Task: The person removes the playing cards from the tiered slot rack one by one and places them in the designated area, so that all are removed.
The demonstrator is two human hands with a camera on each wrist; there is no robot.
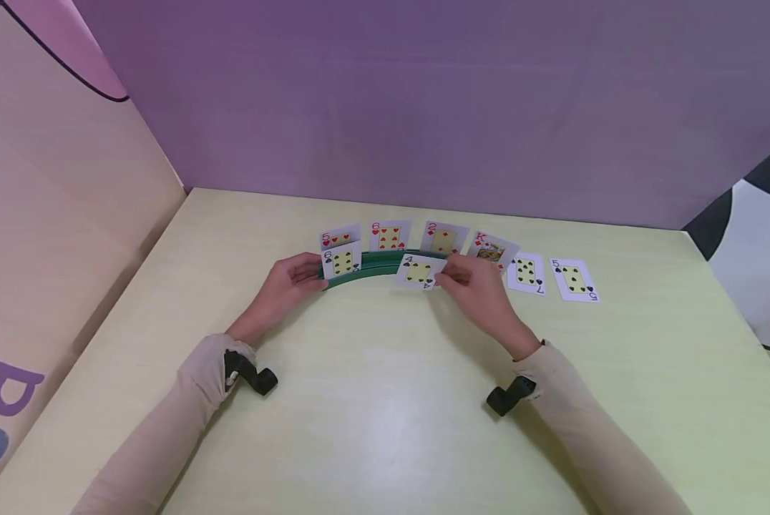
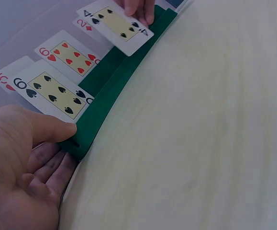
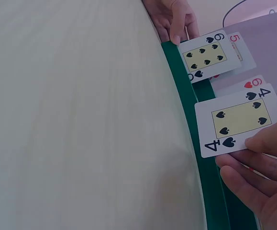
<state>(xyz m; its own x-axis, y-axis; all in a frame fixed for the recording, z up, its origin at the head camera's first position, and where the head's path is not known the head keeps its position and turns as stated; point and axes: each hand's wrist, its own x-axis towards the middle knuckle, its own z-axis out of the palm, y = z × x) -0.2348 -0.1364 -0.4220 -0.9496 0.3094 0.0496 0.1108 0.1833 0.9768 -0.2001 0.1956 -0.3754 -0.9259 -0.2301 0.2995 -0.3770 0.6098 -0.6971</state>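
Pale table before a purple partition; partial lettering marks the left wall. The left hand pinches one end of a green card holder; the right hand pinches the four of spades before its middle, contact with it hard to judge. Legible alongside are the six of spades, five of hearts, six of hearts, two of diamonds and king. Only the head view clearly shows a black seven and five, flat at right.

The head view looks forward and down across the desk to both far corners; the nearer wrist views seem to face each other along their shared green rack.
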